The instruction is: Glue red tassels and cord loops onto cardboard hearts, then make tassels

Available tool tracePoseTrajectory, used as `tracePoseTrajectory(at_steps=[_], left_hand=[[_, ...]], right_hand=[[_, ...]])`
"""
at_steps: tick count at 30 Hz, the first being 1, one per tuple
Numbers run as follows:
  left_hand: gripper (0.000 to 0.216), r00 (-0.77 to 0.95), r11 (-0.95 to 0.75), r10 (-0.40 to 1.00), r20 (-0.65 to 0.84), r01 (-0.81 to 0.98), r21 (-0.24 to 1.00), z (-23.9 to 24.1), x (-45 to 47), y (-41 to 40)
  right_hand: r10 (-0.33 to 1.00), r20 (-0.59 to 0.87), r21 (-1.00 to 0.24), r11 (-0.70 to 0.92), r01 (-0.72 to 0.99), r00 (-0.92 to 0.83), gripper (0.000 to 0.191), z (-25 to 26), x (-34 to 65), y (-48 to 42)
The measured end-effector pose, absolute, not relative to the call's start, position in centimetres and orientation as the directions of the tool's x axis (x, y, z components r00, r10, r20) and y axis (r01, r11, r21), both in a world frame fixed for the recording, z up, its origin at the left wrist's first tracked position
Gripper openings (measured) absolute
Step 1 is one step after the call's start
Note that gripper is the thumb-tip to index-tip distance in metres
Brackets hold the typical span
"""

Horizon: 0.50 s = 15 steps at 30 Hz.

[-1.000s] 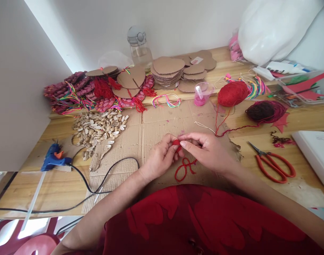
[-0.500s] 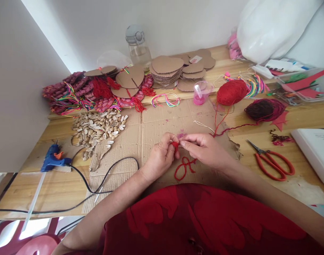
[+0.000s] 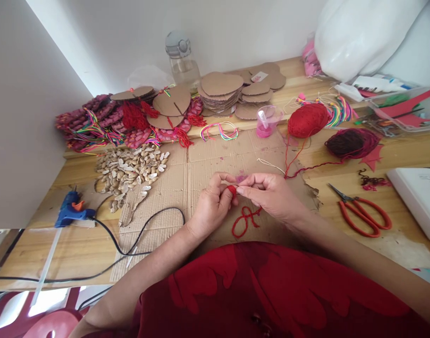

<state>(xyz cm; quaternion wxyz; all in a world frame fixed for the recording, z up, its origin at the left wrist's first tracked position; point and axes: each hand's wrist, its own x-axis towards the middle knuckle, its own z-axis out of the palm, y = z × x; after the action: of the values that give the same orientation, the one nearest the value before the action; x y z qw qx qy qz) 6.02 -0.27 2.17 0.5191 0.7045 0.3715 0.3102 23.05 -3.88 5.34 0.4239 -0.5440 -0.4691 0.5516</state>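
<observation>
Between the fingers of my left hand (image 3: pixel 215 202) is a small bundle of red yarn (image 3: pixel 232 189), partly hidden by the fingers. My right hand (image 3: pixel 266 192) pinches close beside it, fingertips together; a thin strand seems to be in them, too small to make out well. Below the hands a loose red yarn piece (image 3: pixel 243 220) lies looped on the cardboard sheet (image 3: pixel 215 164). Red and maroon strands run from behind my right hand to a red yarn ball (image 3: pixel 307 120) and a dark maroon yarn ball (image 3: pixel 352 142). A cream cord loop (image 3: pixel 271 164) lies just beyond.
Orange-handled scissors (image 3: pixel 364 213) and a white box (image 3: pixel 417 202) are on the right. Peanut shells (image 3: pixel 130 171) and a blue glue gun (image 3: pixel 72 209) with a cable lie left. Cardboard discs (image 3: pixel 222 85), a bottle (image 3: pixel 183 61) and a pink cup (image 3: pixel 266 123) stand behind.
Both hands stay together at nearly the same place around the red yarn. My right fingers have shifted slightly, and the view has moved a little.
</observation>
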Motion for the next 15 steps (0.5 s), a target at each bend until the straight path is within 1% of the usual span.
tracePoseTrajectory(at_steps=[3, 5, 10, 15], left_hand=[[0.012, 0.532, -0.193, 0.844, 0.06, 0.198, 0.961, 2.32, 6.01, -0.36], [0.013, 0.542, -0.198, 0.838, 0.057, 0.206, 0.958, 2.45, 5.99, -0.44], [0.019, 0.565, -0.222, 0.824, 0.044, 0.25, 0.942, 2.67, 5.94, -0.52], [0.026, 0.576, -0.379, 0.806, 0.139, 0.32, 0.868, 3.14, 5.96, -0.64]], right_hand=[[0.986, -0.165, -0.984, -0.163, 0.072, -0.024, 0.018, 5.17, 23.09, -3.95], [0.988, -0.156, -0.987, -0.156, 0.037, -0.005, 0.019, 4.96, 23.17, -3.97], [0.981, -0.192, -0.98, -0.191, -0.055, 0.024, 0.022, 4.5, 23.3, -3.88], [0.986, -0.168, -0.98, -0.165, -0.112, 0.018, 0.023, 4.58, 23.13, -3.83]])
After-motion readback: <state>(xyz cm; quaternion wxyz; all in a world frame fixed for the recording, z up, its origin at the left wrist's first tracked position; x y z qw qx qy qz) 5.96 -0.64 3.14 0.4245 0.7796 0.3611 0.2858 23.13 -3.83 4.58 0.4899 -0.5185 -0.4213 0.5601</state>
